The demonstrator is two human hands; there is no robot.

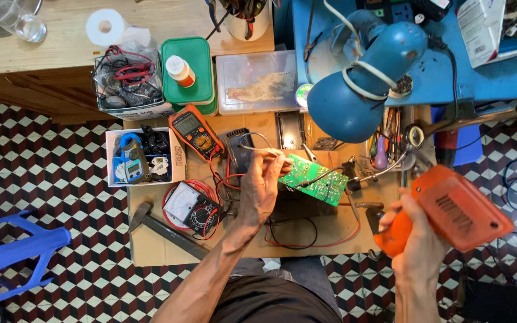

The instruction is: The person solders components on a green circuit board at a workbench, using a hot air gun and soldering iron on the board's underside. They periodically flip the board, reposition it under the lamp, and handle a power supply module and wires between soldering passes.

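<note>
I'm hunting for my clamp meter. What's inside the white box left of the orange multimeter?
The white box holds a blue clamp meter and black parts; anything beneath them is hidden.

Bare cardboard (151,248) lies open near the hammer (166,230), while meters (195,133), wires (306,239) and the blue lamp (363,81) crowd the circuit board (313,178).

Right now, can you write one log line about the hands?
left hand: holds green circuit board | right hand: grips orange soldering gun
</note>
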